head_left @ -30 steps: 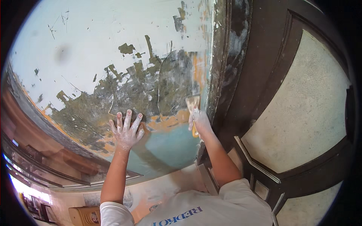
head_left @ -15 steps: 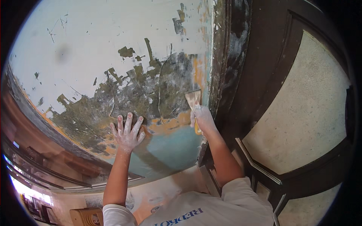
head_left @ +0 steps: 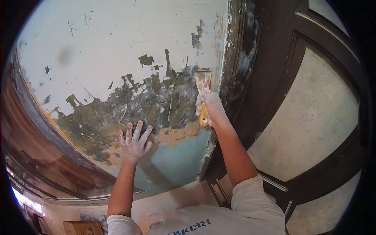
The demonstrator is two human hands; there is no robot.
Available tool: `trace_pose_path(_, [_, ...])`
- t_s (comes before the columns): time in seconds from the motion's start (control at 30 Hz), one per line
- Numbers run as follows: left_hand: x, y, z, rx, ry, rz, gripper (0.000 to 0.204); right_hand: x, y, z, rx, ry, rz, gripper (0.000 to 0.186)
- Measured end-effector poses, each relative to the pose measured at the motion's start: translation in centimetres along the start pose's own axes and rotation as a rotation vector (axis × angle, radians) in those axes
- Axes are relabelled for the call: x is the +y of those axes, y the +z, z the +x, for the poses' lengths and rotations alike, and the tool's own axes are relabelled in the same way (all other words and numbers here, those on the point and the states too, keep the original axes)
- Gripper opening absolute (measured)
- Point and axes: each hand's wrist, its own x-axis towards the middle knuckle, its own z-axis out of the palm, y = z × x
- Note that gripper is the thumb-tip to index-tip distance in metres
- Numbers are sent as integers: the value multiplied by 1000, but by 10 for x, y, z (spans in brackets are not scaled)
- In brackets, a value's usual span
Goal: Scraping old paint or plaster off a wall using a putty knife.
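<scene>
My right hand (head_left: pixel 211 105) grips a putty knife (head_left: pixel 203 80) with a yellow handle, its blade edge up against the wall near the dark wooden frame. White dust coats the hand and the blade. To the left, my left hand (head_left: pixel 135 143) rests on the wall with its fingers spread, holding nothing. The wall (head_left: pixel 113 47) has a white coat on top with ragged, chipped edges. Below it lies a bared patch (head_left: pixel 156 98) of dark olive and grey with cracks, then orange streaks and pale blue-green paint (head_left: pixel 180 154).
A dark wooden frame (head_left: pixel 237 51) borders the wall on the right, beside a panelled door with a speckled pale panel (head_left: pixel 309 121). Brown wooden trim (head_left: pixel 43 156) curves along the left. At the lower left stands a tan plastic object (head_left: pixel 83 228), possibly a chair.
My right hand has moved up the wall with the putty knife, and more of its yellow handle shows. The left hand stays flat on the wall. The view has shifted slightly.
</scene>
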Motion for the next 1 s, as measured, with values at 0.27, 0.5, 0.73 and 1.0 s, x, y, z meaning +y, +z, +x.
trace_pose_path(0.27, [6, 0, 8, 29, 10, -9, 59, 1, -19, 1, 16, -15, -138, 49])
trace_pose_path(0.5, [8, -25, 7, -20, -112, -216, 52, 30, 15, -42, -24, 2, -301, 46])
trace_pose_path(0.73, [54, -71, 12, 19, -315, -806, 52, 72, 95, -66, -325, -404, -643, 24])
trace_pose_path(1.0, [-11, -123, -7, -72, -705, -1414, 28, 27, 161, -70, -566, -838, -1075, 25])
